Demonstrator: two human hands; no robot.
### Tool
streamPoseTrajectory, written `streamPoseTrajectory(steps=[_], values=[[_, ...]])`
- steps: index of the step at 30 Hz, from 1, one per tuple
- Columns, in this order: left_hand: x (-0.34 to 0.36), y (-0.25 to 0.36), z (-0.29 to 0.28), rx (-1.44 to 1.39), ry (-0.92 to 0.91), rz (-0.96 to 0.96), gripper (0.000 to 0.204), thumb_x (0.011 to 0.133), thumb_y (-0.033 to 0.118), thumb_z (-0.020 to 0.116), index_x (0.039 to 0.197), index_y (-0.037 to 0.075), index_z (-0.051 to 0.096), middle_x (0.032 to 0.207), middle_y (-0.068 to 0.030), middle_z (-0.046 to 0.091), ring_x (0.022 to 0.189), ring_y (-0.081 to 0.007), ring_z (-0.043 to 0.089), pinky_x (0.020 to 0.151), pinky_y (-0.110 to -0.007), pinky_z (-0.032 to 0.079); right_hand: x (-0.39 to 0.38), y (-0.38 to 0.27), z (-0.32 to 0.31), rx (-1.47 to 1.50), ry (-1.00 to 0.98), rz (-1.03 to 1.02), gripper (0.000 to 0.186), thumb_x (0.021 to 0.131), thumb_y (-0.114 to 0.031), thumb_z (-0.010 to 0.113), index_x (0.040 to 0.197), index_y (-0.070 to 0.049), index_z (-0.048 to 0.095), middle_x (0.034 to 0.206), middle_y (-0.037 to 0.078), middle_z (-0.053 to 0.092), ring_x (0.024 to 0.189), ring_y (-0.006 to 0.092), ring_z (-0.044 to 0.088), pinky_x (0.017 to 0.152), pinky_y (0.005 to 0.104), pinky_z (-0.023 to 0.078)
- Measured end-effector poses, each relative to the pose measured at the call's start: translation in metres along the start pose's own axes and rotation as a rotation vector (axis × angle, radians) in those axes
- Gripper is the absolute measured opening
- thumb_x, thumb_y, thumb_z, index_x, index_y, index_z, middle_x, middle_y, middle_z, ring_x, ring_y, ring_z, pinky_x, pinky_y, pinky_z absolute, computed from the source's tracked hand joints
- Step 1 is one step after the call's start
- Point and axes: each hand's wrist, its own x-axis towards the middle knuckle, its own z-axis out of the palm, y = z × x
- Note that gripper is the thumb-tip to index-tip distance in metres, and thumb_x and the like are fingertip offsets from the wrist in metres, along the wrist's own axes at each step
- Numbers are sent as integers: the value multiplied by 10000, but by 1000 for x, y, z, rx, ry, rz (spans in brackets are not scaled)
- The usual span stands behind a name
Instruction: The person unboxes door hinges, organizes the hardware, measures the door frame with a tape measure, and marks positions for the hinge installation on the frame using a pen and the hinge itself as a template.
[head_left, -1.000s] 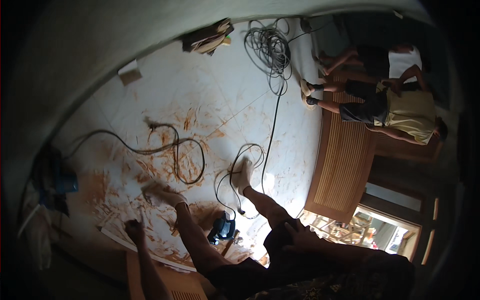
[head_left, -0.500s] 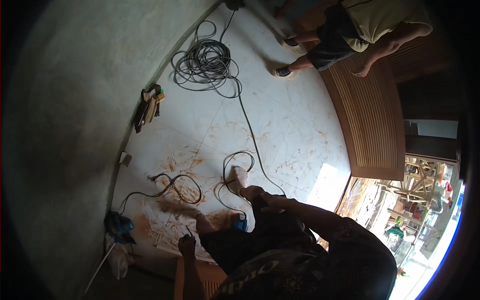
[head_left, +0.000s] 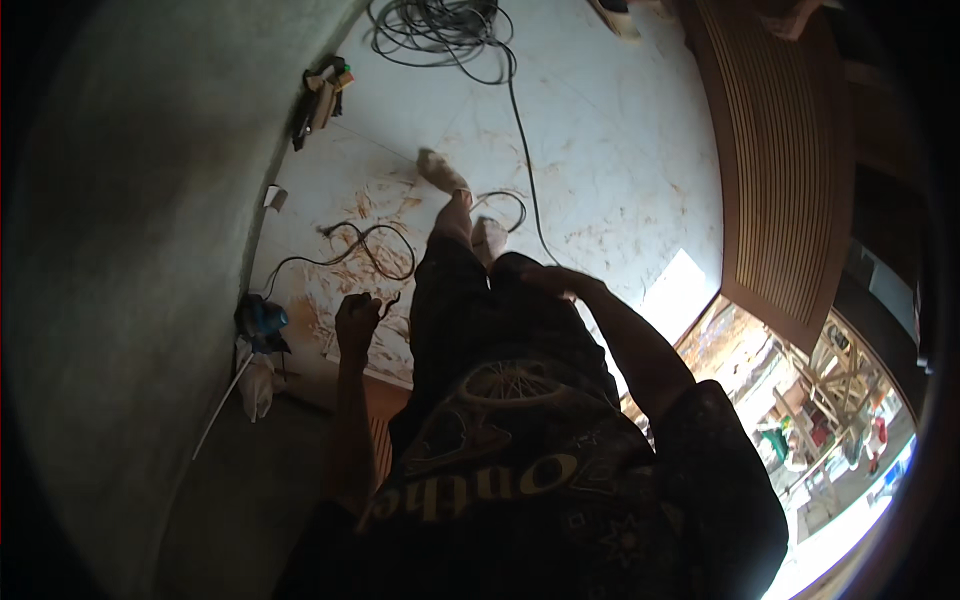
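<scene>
My left hand point(head_left: 356, 322) hangs left of my thighs, closed on a small, thin, dark object too unclear to identify. My right hand point(head_left: 550, 281) lies on the dark shorts point(head_left: 450, 290) at my right thigh, fingers lying loosely against the cloth. My two feet point(head_left: 440, 170) in pale socks stand on the white tiled floor point(head_left: 610, 140), which is smeared with reddish-brown marks. A looped black cable point(head_left: 512, 198) lies beside them. Left of my left hand, a blue-and-black power tool point(head_left: 262, 316) stands against the wall, a pale bag and white rod beside it.
Coiled cable point(head_left: 440, 35) lies at the top, pieces of scrap material point(head_left: 322, 95) along the grey wall point(head_left: 140, 250). A louvered wooden panel point(head_left: 775, 170) runs down the right, near another person's foot point(head_left: 615, 15). A bright opening point(head_left: 830, 420) shows timber and clutter outside.
My body has turned, and my feet have come closer together. The other person has mostly left the view at the top. My right hand stays on my thigh; my left still holds the object.
</scene>
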Motion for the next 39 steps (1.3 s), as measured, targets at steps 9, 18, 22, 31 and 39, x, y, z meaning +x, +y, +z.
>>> streamPoseTrajectory(steps=[9, 18, 22, 31, 39], values=[[49, 35, -60, 222, -90, -218, 300, 849, 196, 796, 1074, 38, 676, 802, -42, 645, 645, -116, 607, 539, -283, 470, -103, -43, -66, 797, 708, -539, 396, 1009, -155, 619, 1376, -10, 600, 1260, 123, 699, 1050, 215, 711, 859, 310, 580], [114, 158, -32, 221, -117, -147, 311, 871, 161, 764, 1126, 16, 660, 799, -42, 650, 642, -115, 597, 543, -279, 470, -114, -80, -75, 64, 1101, -486, 272, 890, -248, 742, 1129, -118, 741, 1076, 140, 729, 1053, 321, 701, 889, 430, 569], [131, 209, 16, 306, -134, -62, 316, 869, 144, 768, 1145, 30, 662, 810, -42, 671, 643, -110, 610, 535, -277, 474, -79, -67, -100, -15, 1346, -369, 181, 893, -293, 686, 987, -154, 754, 997, 151, 728, 1004, 360, 699, 854, 498, 562], [141, 236, 75, 319, -168, -27, 266, 848, 148, 800, 1072, 69, 681, 714, -16, 629, 561, -109, 591, 482, -261, 474, -115, -36, -210, 362, 1140, -183, 408, 954, -460, 581, 1121, -114, 720, 1103, 196, 734, 1064, 413, 695, 897, 486, 553], [151, 215, 120, 844, -309, 646, 223, 817, 192, 805, 947, 48, 694, 700, -35, 653, 579, -123, 624, 494, -289, 502, -109, -4, -285, 329, 1091, -496, 420, 952, -453, 641, 1170, -96, 682, 1239, 200, 678, 1125, 394, 663, 928, 500, 532]])
